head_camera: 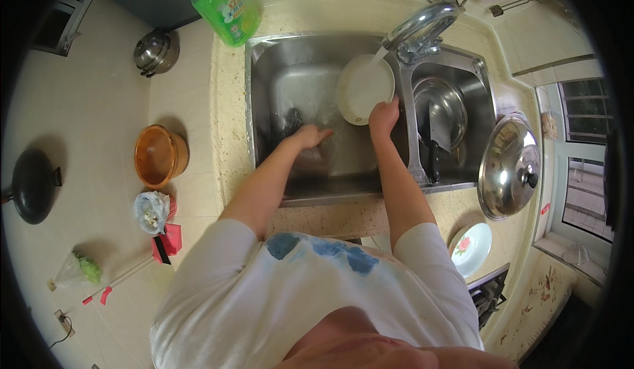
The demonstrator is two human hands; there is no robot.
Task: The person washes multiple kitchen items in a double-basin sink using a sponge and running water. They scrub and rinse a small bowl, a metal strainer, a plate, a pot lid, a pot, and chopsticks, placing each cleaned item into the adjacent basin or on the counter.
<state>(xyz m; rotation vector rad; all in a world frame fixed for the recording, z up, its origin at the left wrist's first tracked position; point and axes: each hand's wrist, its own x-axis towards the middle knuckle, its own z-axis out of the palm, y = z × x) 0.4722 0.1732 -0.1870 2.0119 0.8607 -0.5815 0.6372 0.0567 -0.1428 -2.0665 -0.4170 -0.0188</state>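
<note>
My right hand (384, 117) grips the lower right rim of a white plate (365, 90), which is tilted in the large basin of a stainless steel sink (297, 76). Water runs from the chrome faucet (421, 22) onto the upper part of the plate. In the same basin, my left hand (312, 136) is low with its fingers pointing right, apart from the plate, and nothing shows in it. A dark scouring pad (293, 119) lies just beyond the left hand, near the basin's left side.
The smaller basin holds a steel bowl (458, 99), and a cleaver (438, 126) with a black handle. A steel lid (510, 166) and a flowered dish (471, 250) are on the right counter. A green detergent bottle (228, 12) stands at the back left corner.
</note>
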